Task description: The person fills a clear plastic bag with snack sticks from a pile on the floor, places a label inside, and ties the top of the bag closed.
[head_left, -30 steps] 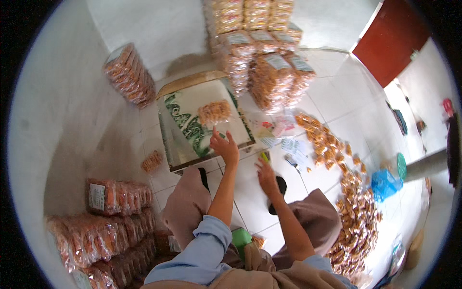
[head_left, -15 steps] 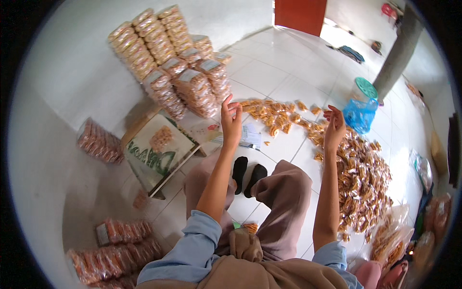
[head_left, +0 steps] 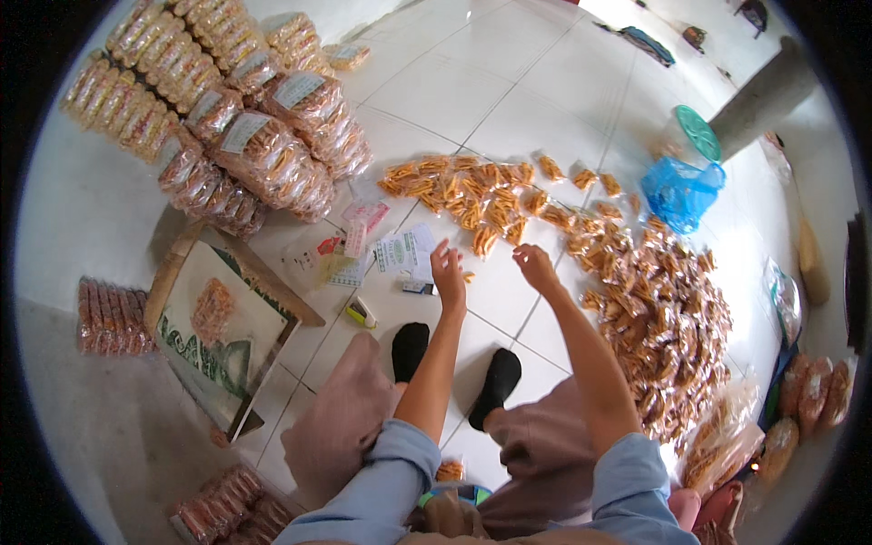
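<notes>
Head view, mid-frame: bare left hand (head_left: pixel 449 280) is hovering, fingers parted; right hand (head_left: pixel 538 268), fingers curled, near orange plastic-wrapped snacks (head_left: pixel 468 189).

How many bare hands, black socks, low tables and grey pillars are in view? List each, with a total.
Left hand plus right hand: 2
Black socks: 2
Low table: 1
Grey pillar: 1
Total: 6
</notes>
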Demonstrator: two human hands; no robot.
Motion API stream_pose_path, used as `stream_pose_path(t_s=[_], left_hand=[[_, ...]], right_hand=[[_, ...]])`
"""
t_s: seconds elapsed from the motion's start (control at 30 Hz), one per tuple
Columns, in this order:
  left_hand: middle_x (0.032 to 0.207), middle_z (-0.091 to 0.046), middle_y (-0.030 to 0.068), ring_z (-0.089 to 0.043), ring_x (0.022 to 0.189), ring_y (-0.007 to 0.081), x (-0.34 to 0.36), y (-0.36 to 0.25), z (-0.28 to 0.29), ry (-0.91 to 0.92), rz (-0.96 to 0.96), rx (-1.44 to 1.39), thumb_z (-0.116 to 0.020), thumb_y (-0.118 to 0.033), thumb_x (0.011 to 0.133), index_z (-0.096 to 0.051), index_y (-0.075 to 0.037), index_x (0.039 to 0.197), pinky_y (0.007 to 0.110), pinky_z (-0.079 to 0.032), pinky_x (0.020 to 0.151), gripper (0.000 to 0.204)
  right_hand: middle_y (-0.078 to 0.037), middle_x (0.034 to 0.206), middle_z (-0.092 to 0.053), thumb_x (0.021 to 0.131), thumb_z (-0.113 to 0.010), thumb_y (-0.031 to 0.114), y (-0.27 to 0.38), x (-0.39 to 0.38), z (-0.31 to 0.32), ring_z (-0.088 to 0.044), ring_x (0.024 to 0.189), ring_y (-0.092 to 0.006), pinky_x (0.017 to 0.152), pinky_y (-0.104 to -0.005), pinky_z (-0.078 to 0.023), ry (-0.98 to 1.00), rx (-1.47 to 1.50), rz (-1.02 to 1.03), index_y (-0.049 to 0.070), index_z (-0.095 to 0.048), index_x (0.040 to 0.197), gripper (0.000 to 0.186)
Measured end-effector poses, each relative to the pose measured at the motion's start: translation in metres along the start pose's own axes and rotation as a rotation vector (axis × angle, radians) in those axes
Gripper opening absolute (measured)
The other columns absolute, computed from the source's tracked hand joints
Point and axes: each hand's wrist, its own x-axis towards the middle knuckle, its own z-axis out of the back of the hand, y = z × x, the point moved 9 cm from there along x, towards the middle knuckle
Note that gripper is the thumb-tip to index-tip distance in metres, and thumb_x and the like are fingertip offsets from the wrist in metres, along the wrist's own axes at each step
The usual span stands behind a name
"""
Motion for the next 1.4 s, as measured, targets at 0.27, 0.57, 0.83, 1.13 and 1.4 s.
stream_pose_path(t_s=[0.27,0.57,0.83,1.13,1.4], left_hand=[[0.104,-0.053,0.0045,-0.05,0.099,0.0164,0.081,0.104,0.055,-0.09,0.091,0.078,-0.05,-0.035,0.087,-0.047,-0.014,0.12,0.036,-0.035,0.089,0.039],[0.11,-0.053,0.0058,-0.051,0.1,0.0135,0.077,0.129,-0.012,0.228,0.504,-0.084,-0.051,-0.038,0.089,-0.045,-0.012,0.121,0.026,-0.043,0.08,0.042],[0.086,-0.044,0.0012,-0.046,0.066,0.0099,0.097,0.113,0.006,0.174,0.405,-0.269,-0.057,-0.03,0.085,-0.035,-0.025,0.132,0.026,-0.044,0.06,0.052],[0.083,-0.041,-0.0009,-0.039,0.063,0.0081,0.087,0.108,0.005,0.266,0.443,-0.456,-0.048,-0.046,0.088,-0.03,-0.029,0.134,0.024,-0.039,0.058,0.052],[0.087,-0.043,-0.0005,-0.04,0.068,0.0096,0.067,0.09,-0.028,0.333,0.426,-0.511,-0.043,-0.047,0.09,-0.03,-0.031,0.135,0.026,-0.039,0.061,0.05]], right_hand=[[-0.021,0.114,-0.04,0.076,-0.061,0.018,0.014,0.05,-0.121,-0.043,0.101,-0.0407,0.085,-0.0495,-0.039,-0.245,0.027,-0.242,0.007,-0.044,0.112,0.041],[-0.015,0.102,-0.043,0.07,-0.058,-0.001,0.0,0.005,-0.116,-0.046,0.091,-0.0306,0.08,-0.0389,-0.042,-0.162,0.493,-0.165,-0.001,-0.044,0.101,0.034],[-0.014,0.103,-0.055,0.075,-0.062,0.007,0.024,0.077,-0.058,-0.047,0.101,-0.0327,0.087,-0.0423,-0.039,-0.222,0.095,0.177,0.004,-0.058,0.097,0.023],[-0.013,0.118,-0.043,0.069,-0.059,-0.004,0.006,0.046,-0.095,-0.041,0.109,-0.0345,0.092,-0.043,-0.039,-0.133,-0.27,0.284,0.008,-0.046,0.117,0.051],[-0.016,0.115,-0.044,0.063,-0.056,-0.01,0.013,0.01,-0.031,-0.047,0.105,-0.0318,0.088,-0.0375,-0.044,-0.167,0.08,0.231,0.005,-0.047,0.106,0.047]])
